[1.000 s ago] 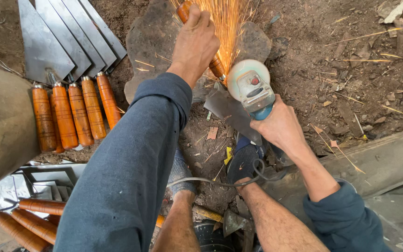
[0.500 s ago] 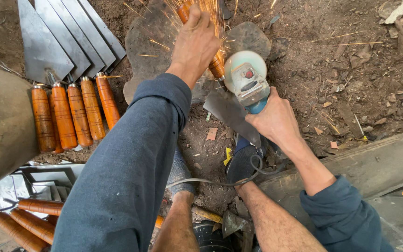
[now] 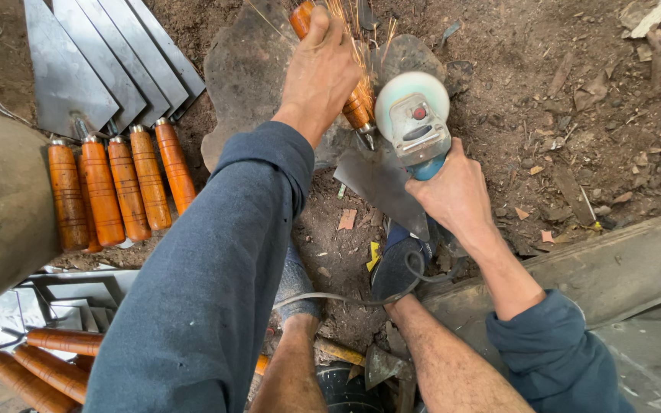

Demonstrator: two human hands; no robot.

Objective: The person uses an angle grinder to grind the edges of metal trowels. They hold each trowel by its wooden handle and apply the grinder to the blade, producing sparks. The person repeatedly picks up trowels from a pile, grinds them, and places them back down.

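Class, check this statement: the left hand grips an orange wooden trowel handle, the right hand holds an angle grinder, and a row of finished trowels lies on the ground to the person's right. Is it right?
One detail is wrong. The head view shows the row of finished trowels on the person's left. The left hand does grip the orange handle, and the right hand holds the angle grinder.

Bare dirt ground (image 3: 575, 92) strewn with wood chips and debris; weathered wooden plank (image 3: 613, 268) along right edge; even daylight, soft shadows.
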